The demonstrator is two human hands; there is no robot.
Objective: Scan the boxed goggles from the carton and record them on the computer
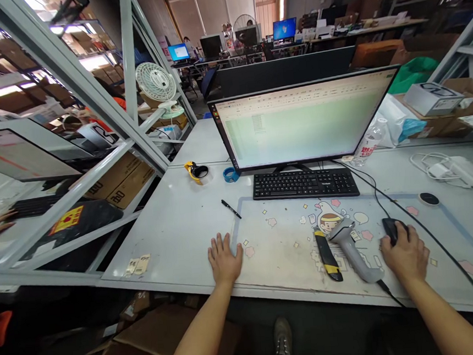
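My left hand (226, 260) lies palm down on the white desk, fingers spread, holding nothing. My right hand (406, 254) rests over a black computer mouse (389, 228), its palm and fingers around it. Between the hands, closer to the right one, lie a grey barcode scanner (354, 255) and a yellow-and-black utility knife (328, 255) on a printed desk mat (276, 251). Beyond my left hand is a black pen (231, 209). A black keyboard (303, 184) sits in front of a monitor (306, 121) showing a spreadsheet.
A tape dispenser (197, 171) and blue tape roll (230, 174) stand left of the monitor. Cables cross the desk at right, near a white power strip (470, 171). A metal frame (105, 150) borders the left side. An open cardboard box (151, 339) is below the desk.
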